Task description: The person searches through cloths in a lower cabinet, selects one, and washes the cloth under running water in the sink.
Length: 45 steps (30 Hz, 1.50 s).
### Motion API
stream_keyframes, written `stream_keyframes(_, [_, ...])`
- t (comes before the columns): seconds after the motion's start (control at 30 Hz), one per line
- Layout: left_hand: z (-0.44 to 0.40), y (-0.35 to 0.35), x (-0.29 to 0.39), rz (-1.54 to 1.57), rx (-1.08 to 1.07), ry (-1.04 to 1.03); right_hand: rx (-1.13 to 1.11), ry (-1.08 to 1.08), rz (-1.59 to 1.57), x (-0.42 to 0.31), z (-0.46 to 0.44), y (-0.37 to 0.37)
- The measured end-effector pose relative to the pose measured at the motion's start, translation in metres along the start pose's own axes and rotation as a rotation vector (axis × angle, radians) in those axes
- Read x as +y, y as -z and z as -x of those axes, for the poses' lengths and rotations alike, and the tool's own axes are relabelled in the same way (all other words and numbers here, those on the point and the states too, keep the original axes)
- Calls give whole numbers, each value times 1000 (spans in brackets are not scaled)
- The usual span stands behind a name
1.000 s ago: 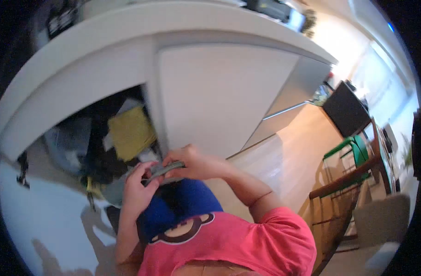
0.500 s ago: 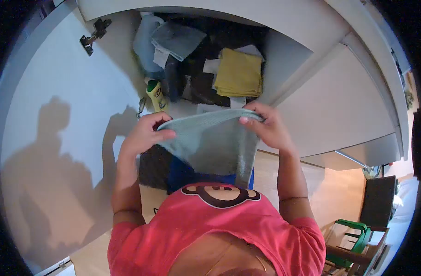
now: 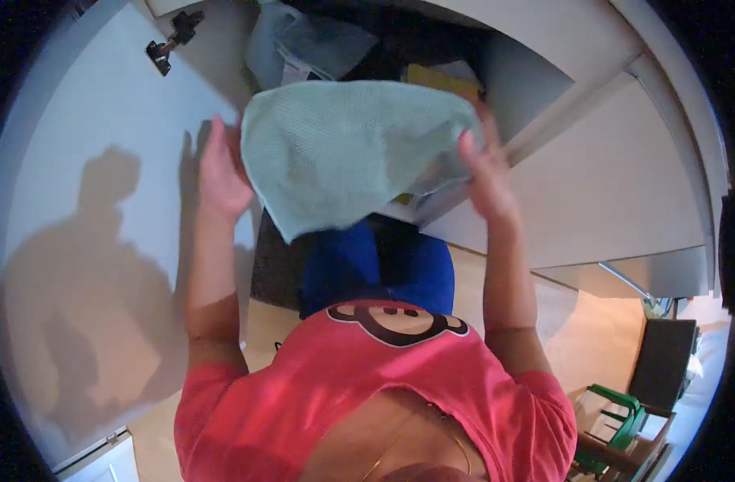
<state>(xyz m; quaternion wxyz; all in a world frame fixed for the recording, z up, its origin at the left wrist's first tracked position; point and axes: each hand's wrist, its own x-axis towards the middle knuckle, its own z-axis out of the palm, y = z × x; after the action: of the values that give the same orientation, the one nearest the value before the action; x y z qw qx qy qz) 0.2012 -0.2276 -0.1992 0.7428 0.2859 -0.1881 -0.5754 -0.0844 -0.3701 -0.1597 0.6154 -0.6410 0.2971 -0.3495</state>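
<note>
A pale green cloth (image 3: pixel 327 153) is spread in the air in front of the open cabinet, one corner hanging down. At its left edge is my left hand (image 3: pixel 223 173), fingers apart and pointing up, the cloth beside the palm. My right hand (image 3: pixel 488 165) holds the cloth's right end between thumb and fingers, slightly blurred. Behind the cloth, a folded yellow cloth (image 3: pixel 444 81) and a grey-blue cloth (image 3: pixel 327 44) show partly inside the cabinet.
The open white cabinet door (image 3: pixel 86 241) with a dark hinge (image 3: pixel 174 42) stands at the left. A closed cabinet door (image 3: pixel 608 177) is at the right. A green chair (image 3: pixel 612 426) and a dark box-like object (image 3: pixel 663 361) are at the lower right.
The green cloth has gone from bunched between both hands to spread out, and has risen toward the cabinet. My left hand's fingers have opened. The view has swung toward the open cabinet.
</note>
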Motion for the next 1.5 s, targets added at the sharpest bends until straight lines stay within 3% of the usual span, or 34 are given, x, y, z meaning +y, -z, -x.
stream_keyframes(0.1, [35, 42, -51, 217, 48, 432, -343, -125, 293, 81, 22, -12])
stream_keyframes(0.13, [37, 57, -60, -9, 69, 357, -385, -56, 159, 113, 28, -13])
stream_keyframes(0.2, [59, 89, -75, -443, 135, 249, -254, -276, 342, 130, 33, -6])
stream_keyframes(0.3, [63, 71, -42, -38, 131, 113, -196, -149, -121, 65, 28, -20])
stream_keyframes(0.33, [62, 54, -31, 45, 69, 48, -223, -168, 7, 59, 30, -21])
stream_keyframes(0.4, [58, 49, -31, -311, 191, 47, -265, -183, 280, 49, 30, -15])
stream_keyframes(0.43, [56, 45, -32, -489, 253, 50, -264, -125, 100, 52, 32, -22])
stream_keyframes(0.57, [52, 21, -28, -972, 358, -302, -150, -47, 154, 69, 21, -10])
stream_keyframes(0.63, [49, 21, -19, -1222, 315, -394, -105, -168, -49, 48, 20, -12])
stream_keyframes(0.73, [53, 3, 0, -1054, 272, -214, -183, -319, -125, 45, 12, -7])
stream_keyframes(0.8, [50, 5, 7, -976, 203, -217, -310, -410, -178, 54, 10, -9])
stream_keyframes(0.83, [49, 7, 10, -936, 168, -219, -304, -397, -77, 68, 12, -11])
stream_keyframes(0.93, [47, 6, 20, -1142, 117, -305, -309, -409, -368, 82, 11, -20])
stream_keyframes(0.97, [47, 5, 22, -1138, 112, -298, -144, -424, -286, 81, 13, -23])
stream_keyframes(1.07, [49, 4, 24, -1145, 110, -254, -199, -289, -75, 85, 16, -18])
stream_keyframes(1.23, [54, 15, 21, -1349, 178, -122, -96, -100, 309, 64, 22, -21])
stream_keyframes(1.33, [60, 4, 22, -1531, 357, -48, -26, 18, 404, 72, 24, -14])
stream_keyframes(1.43, [70, 13, 32, -1695, 414, -193, -8, 117, 581, 57, 30, 1])
stream_keyframes(1.5, [84, 9, 34, -1727, 268, -184, -101, 186, 660, 43, 31, 2])
